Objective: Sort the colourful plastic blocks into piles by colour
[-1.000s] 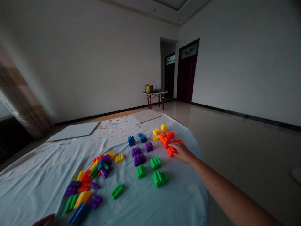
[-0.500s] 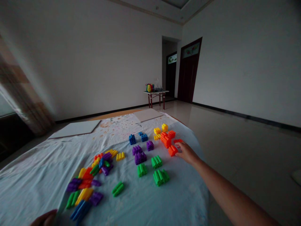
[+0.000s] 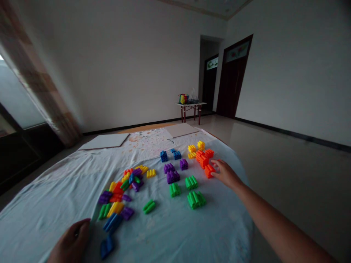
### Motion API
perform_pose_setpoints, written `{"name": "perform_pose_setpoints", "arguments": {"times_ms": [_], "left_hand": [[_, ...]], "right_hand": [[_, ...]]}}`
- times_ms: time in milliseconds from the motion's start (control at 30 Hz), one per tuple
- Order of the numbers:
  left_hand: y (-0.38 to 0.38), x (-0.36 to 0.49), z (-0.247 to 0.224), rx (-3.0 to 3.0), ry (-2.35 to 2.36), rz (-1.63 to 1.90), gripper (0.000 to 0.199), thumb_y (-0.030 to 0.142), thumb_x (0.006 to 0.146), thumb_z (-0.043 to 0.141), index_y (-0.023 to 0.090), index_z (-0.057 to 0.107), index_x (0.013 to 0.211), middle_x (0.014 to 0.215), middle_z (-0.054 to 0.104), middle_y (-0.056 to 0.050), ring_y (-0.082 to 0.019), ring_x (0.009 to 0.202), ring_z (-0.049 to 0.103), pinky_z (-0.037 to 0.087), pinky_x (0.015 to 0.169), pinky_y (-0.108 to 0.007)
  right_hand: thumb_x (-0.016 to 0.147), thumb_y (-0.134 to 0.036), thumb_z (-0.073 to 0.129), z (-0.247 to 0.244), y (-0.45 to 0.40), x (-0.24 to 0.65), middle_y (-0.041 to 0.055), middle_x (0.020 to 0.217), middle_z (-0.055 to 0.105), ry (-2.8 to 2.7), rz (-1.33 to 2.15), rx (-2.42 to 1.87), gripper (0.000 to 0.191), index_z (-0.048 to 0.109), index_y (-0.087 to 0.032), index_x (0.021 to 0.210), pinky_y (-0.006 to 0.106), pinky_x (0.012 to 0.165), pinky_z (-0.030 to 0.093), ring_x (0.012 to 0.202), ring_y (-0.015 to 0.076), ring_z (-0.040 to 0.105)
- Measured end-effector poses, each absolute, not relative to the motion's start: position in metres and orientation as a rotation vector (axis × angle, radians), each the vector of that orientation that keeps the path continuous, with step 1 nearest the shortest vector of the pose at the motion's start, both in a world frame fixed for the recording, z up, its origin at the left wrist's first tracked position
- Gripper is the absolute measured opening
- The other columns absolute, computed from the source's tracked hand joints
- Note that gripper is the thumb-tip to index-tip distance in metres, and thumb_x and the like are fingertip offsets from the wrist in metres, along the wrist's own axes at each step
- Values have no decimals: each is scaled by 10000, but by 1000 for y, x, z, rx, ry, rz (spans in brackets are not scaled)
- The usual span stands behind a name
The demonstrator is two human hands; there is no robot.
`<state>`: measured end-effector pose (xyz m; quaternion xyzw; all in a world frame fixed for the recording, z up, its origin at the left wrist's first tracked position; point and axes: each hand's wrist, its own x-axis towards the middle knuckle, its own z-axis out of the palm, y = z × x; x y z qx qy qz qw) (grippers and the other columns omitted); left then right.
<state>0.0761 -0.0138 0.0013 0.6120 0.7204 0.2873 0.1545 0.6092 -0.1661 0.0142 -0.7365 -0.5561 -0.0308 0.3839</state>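
Observation:
My right hand (image 3: 225, 173) is beside the orange block pile, thumb and fingers apart, its thumb near the nearest orange block (image 3: 210, 171). A taller stack of orange blocks (image 3: 202, 159) stands just beyond. At the lower left, my left hand (image 3: 71, 241) is curled closed over the cloth; whether anything is inside cannot be seen. Right of it lie blue ridged blocks (image 3: 106, 247), with a mixed heap of coloured blocks (image 3: 116, 197) above. Sorted groups of green blocks (image 3: 195, 199), purple blocks (image 3: 172, 177), blue blocks (image 3: 163, 156) and yellow blocks (image 3: 201, 145) sit in the middle.
A pale cloth (image 3: 153, 237) covers the table, its rounded edge dropping off at the right. Two flat boards, a left board (image 3: 104, 141) and a right board (image 3: 181, 130), lie at the far side. Beyond stands a small table (image 3: 192, 104) carrying bags.
The view has swung left, shifting things rightward. My left hand has come further into view. The orange block by my right fingers no longer shows there; my right hand stays near the orange pile.

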Motion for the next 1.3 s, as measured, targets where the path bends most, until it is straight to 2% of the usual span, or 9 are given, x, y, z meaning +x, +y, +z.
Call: {"name": "perform_pose_setpoints", "arguments": {"times_ms": [100,200,333,467,567,700,967,1067,1300], "left_hand": [[-21,79,8,1746,1980,846,366,476,757,440,231,657,920,922,686,-43,-254,881,625,482,727,-324],[-27,82,11,1749,1986,846,406,475,738,416,208,648,937,952,676,-74,-256,901,619,470,766,-328],[-27,82,8,1782,1959,863,414,480,726,410,207,645,930,953,674,-73,-241,909,613,463,778,-306],[-25,80,4,1800,1944,876,429,489,718,400,202,647,921,943,676,-75,-239,886,616,466,761,-306],[-23,79,3,1804,1939,886,435,491,716,394,203,647,923,946,675,-75,-237,884,618,467,745,-304],[-21,78,1,1818,1920,891,423,495,709,405,211,644,910,960,673,-71,-236,914,611,460,767,-304],[-21,80,9,1769,1948,776,469,526,708,377,209,627,947,990,658,-83,-272,917,610,468,785,-348],[-24,84,15,1768,1952,762,463,511,718,363,198,619,944,1002,653,-96,-276,922,611,472,801,-362],[-29,88,17,1908,1947,698,486,510,755,319,185,604,975,1044,636,-129,-294,956,600,464,860,-411]], "right_hand": [[726,-195,599,36,-166,572,88,1018,616,-1457,-103,-1724,391,587,-193,1117,399,860,489,930,231,586],[808,-251,559,53,-160,511,88,1034,606,-1554,32,-1560,348,571,-211,1154,369,808,512,858,201,592],[826,-169,527,58,-147,423,79,1077,612,-1804,222,-1352,307,598,-199,1123,354,931,455,1028,197,554],[781,-68,526,38,-127,373,85,1146,612,-2034,312,-1343,394,600,-166,1155,334,991,399,1088,195,518],[793,-57,500,20,-115,364,89,1166,606,-2130,291,-1419,399,606,-171,1160,337,968,402,1084,204,508],[807,-97,532,12,-112,366,67,1058,633,-2102,252,-1495,341,624,-184,1123,312,943,399,1026,196,513],[717,-376,701,13,-118,363,78,1004,626,-2027,303,-1612,432,626,-183,1097,312,897,423,990,222,541],[700,-334,703,11,-117,366,74,1030,622,-2037,285,-1579,476,599,-190,1141,302,897,423,995,216,546],[739,-227,623,6,-116,369,55,934,638,-2077,247,-1567,306,632,-196,1044,307,885,423,956,210,554]]}}
